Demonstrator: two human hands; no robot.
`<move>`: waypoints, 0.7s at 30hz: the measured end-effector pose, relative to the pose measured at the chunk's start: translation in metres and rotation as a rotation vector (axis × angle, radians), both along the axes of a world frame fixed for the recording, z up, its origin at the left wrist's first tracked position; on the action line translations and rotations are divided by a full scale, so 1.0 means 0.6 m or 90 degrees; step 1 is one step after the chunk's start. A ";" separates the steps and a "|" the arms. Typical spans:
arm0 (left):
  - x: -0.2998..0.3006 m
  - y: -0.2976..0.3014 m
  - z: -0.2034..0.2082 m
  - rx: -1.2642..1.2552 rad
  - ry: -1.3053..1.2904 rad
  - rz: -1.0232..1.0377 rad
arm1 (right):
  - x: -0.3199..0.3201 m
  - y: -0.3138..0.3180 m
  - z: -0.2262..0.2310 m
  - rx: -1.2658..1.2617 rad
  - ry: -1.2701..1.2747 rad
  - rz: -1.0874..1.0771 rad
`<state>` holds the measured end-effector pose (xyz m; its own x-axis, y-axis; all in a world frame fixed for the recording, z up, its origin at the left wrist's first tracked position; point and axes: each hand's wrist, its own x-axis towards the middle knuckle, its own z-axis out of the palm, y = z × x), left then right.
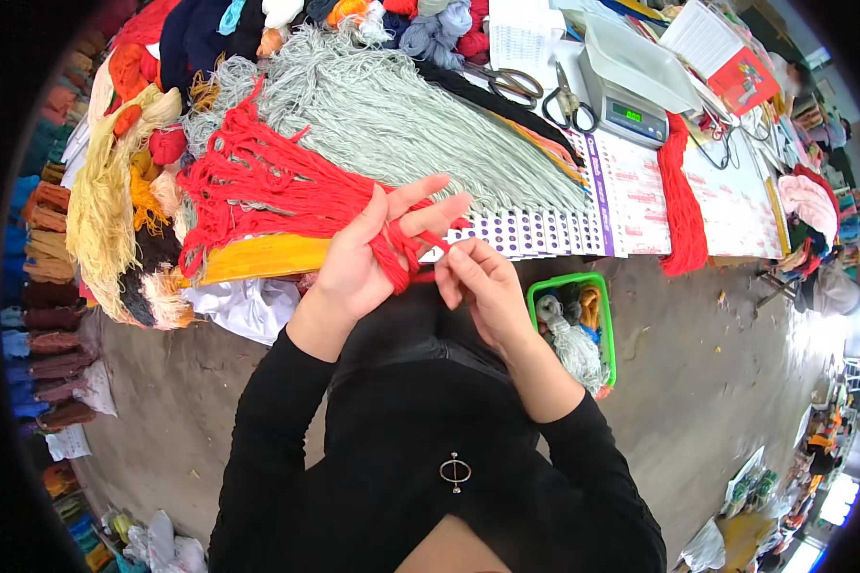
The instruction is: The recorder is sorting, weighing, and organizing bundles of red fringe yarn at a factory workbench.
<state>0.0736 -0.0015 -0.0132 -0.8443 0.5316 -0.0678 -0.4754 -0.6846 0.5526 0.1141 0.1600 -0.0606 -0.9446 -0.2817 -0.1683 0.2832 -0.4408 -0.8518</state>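
Observation:
A bundle of bright red yarn spreads over the table to the left, and its end runs into my left hand. Strands loop around the fingers and across the palm of that hand, which is turned up. Close by on the right, my right hand pinches a red strand between thumb and fingertips. Beneath and behind the red bundle lies a broad fan of grey-green yarn. Its narrow ends reach a white card strip with a row of dark holes along the table's front edge.
Two pairs of scissors lie near a digital scale. A red skein hangs over the front edge. Below the table stands a green basket holding yarn. Cream yarn and other coloured skeins pile up at the left.

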 end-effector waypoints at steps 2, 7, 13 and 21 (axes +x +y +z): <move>-0.001 -0.006 0.008 0.019 -0.035 0.035 | 0.002 0.007 -0.010 0.039 0.003 0.075; -0.003 -0.094 0.014 -0.353 -0.154 -0.039 | 0.013 0.108 -0.008 0.243 0.055 -0.310; -0.013 -0.335 0.022 -0.448 -0.256 0.674 | 0.054 0.455 -0.019 -0.411 0.128 -0.496; -0.023 -0.175 0.020 -0.119 -0.040 0.199 | 0.012 0.394 0.051 0.245 0.081 -0.636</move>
